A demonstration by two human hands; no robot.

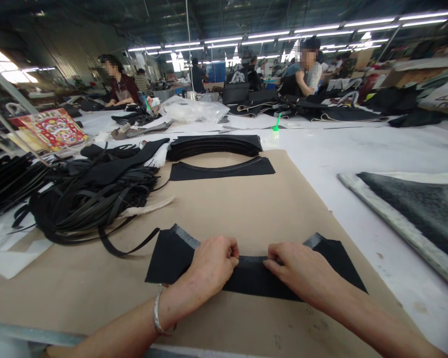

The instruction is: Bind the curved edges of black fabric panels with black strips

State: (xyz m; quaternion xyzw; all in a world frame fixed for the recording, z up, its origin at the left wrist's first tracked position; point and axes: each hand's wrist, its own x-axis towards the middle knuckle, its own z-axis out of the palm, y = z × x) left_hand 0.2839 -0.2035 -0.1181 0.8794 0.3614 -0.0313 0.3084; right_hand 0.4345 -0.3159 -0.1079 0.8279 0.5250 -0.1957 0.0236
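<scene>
A black curved panel (257,283) lies flat on brown paper (209,214) in front of me, a grey strip along its concave upper edge. My left hand (214,258), its wrist in a silver bangle, pinches that edge left of the middle. To the right, my right hand (294,266) has thumb and fingers closed on the same edge. A short stretch of edge shows between the two hands. Farther back lies another black curved panel (224,171), with a stack of similar panels (214,145) behind it.
Black strips (93,199) are heaped at the left, one end reaching near the panel. A fuzzy grey-black slab (414,214) lies at the right. A green-tipped bottle (276,128) stands beyond the paper. People work at tables farther back.
</scene>
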